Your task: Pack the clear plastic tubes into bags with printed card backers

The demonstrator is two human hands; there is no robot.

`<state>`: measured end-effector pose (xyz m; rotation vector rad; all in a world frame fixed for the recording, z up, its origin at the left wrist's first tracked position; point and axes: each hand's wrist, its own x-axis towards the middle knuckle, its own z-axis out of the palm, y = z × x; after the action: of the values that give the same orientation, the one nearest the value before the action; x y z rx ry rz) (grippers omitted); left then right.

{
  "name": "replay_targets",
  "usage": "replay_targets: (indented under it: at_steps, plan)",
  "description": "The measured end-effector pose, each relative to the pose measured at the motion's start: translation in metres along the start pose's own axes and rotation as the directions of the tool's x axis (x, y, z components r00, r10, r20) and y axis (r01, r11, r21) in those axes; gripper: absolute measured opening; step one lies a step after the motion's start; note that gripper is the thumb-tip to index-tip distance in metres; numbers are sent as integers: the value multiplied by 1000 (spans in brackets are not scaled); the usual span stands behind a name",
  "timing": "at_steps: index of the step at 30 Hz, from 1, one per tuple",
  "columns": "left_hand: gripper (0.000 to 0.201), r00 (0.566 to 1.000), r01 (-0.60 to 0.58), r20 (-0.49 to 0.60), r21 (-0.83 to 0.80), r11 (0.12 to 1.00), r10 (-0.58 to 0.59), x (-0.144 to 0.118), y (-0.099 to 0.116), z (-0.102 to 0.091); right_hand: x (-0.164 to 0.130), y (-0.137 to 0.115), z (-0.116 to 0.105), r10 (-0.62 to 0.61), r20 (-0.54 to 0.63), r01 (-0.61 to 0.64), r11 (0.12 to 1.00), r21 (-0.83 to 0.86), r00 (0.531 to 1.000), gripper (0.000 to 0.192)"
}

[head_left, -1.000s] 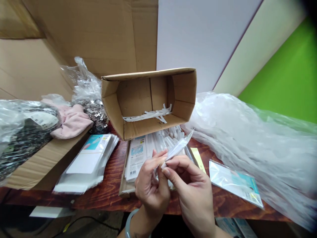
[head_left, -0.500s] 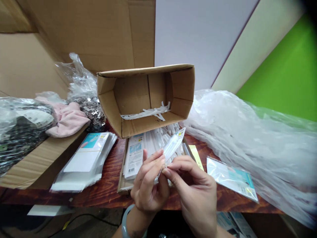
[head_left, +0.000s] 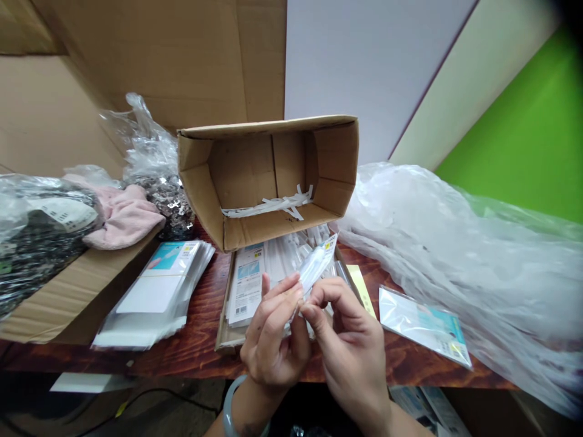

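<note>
While both hands meet just above the near edge of the tabletop (head_left: 191,352), they pinch 1 small clear packet (head_left: 315,267) between them. The left hand (head_left: 273,343) has its fingers (head_left: 285,297) closed on the packet's lower end, thumb pressed against it from the near side. The right hand (head_left: 350,352) has its fingers (head_left: 328,292) curled together on the same end, touching the left fingertips. The packet slants up and away to the right, over a flat tray of white packets (head_left: 268,276) lying on the tabletop. Behind the tray, a cardboard box (head_left: 268,176) lies on its side with white paper strips (head_left: 273,205) inside. A stack of clear sleeves (head_left: 157,291) sits to the left, a single sealed packet (head_left: 423,325) to the right beside a heap of plastic sheeting (head_left: 460,243). A pale bangle (head_left: 230,403) circles the left wrist.
</note>
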<state>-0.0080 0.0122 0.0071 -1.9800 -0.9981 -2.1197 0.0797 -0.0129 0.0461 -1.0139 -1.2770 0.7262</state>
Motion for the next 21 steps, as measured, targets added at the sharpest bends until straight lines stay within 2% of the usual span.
replay_targets:
  at_steps: [3,6,11,13,16,18,21]
  plan:
    - [30,995,98,10,-60,993,-97,-1,3,1,-3,6,5,-49,-25,49,999,-6,999,13]
    - [28,973,231,24,-137,963,-230,-2,6,2,-6,13,12,-111,-74,109,994,-27,991,12]
    - [23,937,346,12,-140,928,-348,-1,10,1,-7,18,18,-123,-117,117,992,-57,986,13]
    - [23,928,371,17,-142,918,-373,0,11,1,-7,18,19,-91,-144,87,996,-35,985,14]
    - [22,915,403,26,-141,904,-403,-1,13,2,-8,18,22,25,-200,-16,999,46,980,16]
    - [22,906,421,24,-143,896,-422,-1,14,3,-8,19,24,110,-230,-90,991,95,967,16]
    - [19,884,458,-7,-192,868,-468,-1,15,5,-7,25,25,154,-305,-127,986,107,940,18]
